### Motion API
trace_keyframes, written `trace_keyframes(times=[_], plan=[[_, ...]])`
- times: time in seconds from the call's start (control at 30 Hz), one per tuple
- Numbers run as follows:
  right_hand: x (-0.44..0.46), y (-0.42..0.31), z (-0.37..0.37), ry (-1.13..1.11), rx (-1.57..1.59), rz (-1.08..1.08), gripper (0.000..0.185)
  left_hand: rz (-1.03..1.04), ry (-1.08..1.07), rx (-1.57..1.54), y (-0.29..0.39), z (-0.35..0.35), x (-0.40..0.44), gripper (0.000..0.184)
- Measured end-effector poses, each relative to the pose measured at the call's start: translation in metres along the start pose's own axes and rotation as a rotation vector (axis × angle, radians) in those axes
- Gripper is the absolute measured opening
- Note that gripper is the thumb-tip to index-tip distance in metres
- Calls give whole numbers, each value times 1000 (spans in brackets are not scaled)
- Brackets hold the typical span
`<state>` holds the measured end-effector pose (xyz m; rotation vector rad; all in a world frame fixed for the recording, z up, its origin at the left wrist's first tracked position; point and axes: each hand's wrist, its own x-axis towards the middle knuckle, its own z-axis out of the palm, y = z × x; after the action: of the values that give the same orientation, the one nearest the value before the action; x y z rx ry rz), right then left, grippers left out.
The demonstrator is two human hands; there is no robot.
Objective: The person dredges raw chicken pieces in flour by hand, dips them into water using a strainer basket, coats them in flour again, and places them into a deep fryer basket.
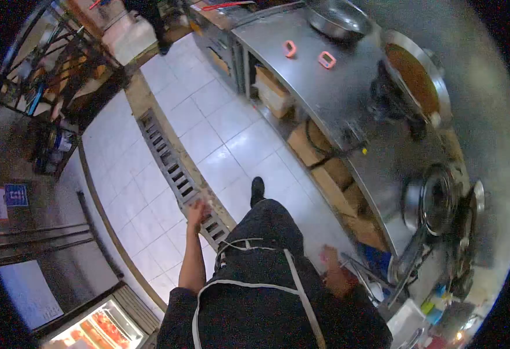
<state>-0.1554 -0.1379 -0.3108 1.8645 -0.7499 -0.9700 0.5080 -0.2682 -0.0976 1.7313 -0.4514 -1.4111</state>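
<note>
My left hand (198, 212) hangs out in front of my body, over the slotted metal floor drain (170, 158). No object shows in it, and its fingers are smeared. Low on the other side, my right hand (332, 263) is beside my hip, near the front edge of the steel counter (325, 93). It is blurred too, so its finger shape is unclear. I wear dark clothes and an apron with white ties (249, 285). One dark shoe (257, 189) steps forward on the white tiles (226, 142).
On the counter are a wide pan of brown liquid (413, 78), a steel bowl (339, 20), two small orange-framed devices (326, 60) and a lidded pot (438, 200). Cardboard boxes (336, 180) fill the lower shelf. A lit display case (101, 328) and a rack (40, 75) stand left.
</note>
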Motion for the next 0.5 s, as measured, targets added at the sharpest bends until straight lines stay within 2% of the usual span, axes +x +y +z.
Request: trace_keyframes(times=[0.03,0.07,0.1,0.13,0.17,0.2,0.23,0.27,0.3,0.37,0.4,0.43,0.5], plan=[[46,2,5,-108,943,138,34,-108,65,163,-59,-39,10,23],[94,-1,15,-94,949,127,34,-229,114,327,-114,-75,20,26],[167,4,31,-41,1312,288,34,-357,144,475,-151,-105,26,31],[230,82,8,-136,1693,383,31,-267,-84,155,-145,-143,-1,41],[292,143,-13,-212,2093,494,29,-261,153,-212,-33,-91,-69,32],[344,201,-39,-240,2419,548,26,-292,272,-310,-14,-90,-87,30],[388,255,-68,-215,2623,529,24,-204,304,-296,-22,-101,-99,31],[429,306,-97,-201,2728,447,22,-419,393,-279,-53,-128,-83,33],[466,347,-126,-105,2819,482,16,-440,388,-285,-66,-129,-77,33],[529,435,-184,-67,2639,404,26,-513,587,-399,-76,-143,-62,33],[563,444,-190,-145,2685,415,30,-427,615,-443,-114,-142,-54,38],[590,448,-197,-226,2733,439,34,-193,528,-454,-144,-147,-23,46],[631,466,-227,-199,2714,518,39,-384,391,-221,-129,-158,16,44]])
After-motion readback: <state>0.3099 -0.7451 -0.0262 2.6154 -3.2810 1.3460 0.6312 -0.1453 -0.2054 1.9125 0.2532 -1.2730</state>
